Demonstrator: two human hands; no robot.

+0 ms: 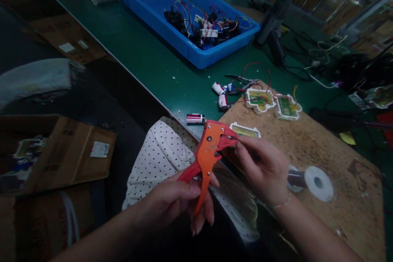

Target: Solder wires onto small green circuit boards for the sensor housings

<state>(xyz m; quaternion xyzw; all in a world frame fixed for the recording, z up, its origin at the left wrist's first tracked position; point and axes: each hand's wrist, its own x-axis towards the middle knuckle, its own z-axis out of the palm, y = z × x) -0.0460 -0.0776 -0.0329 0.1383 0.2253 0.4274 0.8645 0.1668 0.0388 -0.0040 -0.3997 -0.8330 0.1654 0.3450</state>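
Observation:
Wrapped around the handles of an orange and red wire stripper (209, 147) is my left hand (184, 198). The tool is held upright, its jaws pointing right. My right hand (265, 168) is closed in a pinch at the jaw end; what it pinches is hidden by the fingers. Just behind the right hand lies a white-framed circuit housing (245, 130) on a brown board. A red and white battery (195, 118) lies at the table edge, left of the stripper's head. Two more housings, one (260, 100) with red wires and another (287, 107), sit farther back.
A blue tray (201, 59) with wired black parts stands on the green table (144, 61). Two small batteries (223, 101) and pliers (242, 78) lie near the brown board (346, 180). A wire spool (318, 183) stands by my right wrist. Cardboard boxes (76, 155) are at left.

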